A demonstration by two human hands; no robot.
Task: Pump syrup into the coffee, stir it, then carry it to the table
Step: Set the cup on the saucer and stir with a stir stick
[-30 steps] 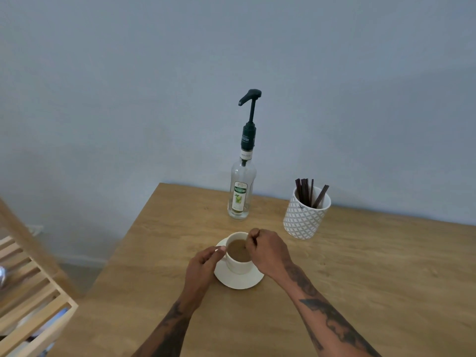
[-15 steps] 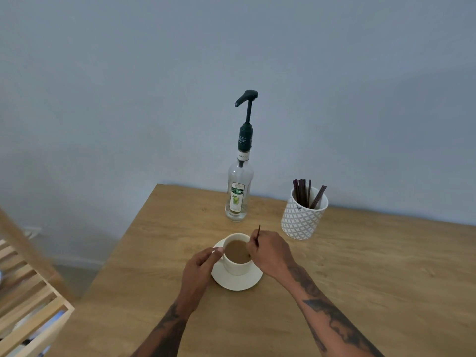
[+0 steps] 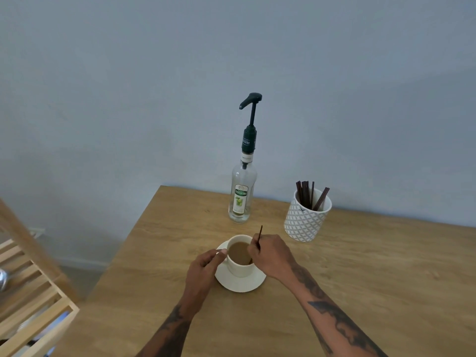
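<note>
Fingers, left hand (image 3: 203,271): thumb and forefinger pressed together at the left side of the cup (image 3: 240,264), where its handle would be; the handle itself is hidden behind them, so whether they pinch it cannot be told. The other fingers curl under.
Fingers, right hand (image 3: 271,255): pinched on a dark stirrer (image 3: 260,234), whose top end sticks up past the knuckles, tilted slightly right; its lower end goes down into the cup.
Rack (image 3: 31,292): pale slatted wood at the far left, below table height, well apart from the cup.
Table (image 3: 373,292): light wood, its left edge running diagonally; both tattooed forearms reach over it from the bottom.
Saucer (image 3: 239,284): white, flat on the table, under the cup; the left hand's heel lies over its left rim.
Cup: white, upright on the saucer, between the two hands.
Coffee (image 3: 239,252): light brown, filling much of the cup.
Bottle (image 3: 242,194): clear glass, green label, upright near the wall behind the cup; nearly empty.
Pump (image 3: 251,104): dark, on the bottle's neck, plunger up, spout pointing left.
Pot (image 3: 306,217): white with a grey lattice pattern, to the right of the bottle, near the right hand but apart from it.
Sticks (image 3: 309,195): several dark stirrers standing in the pot, leaning different ways.
</note>
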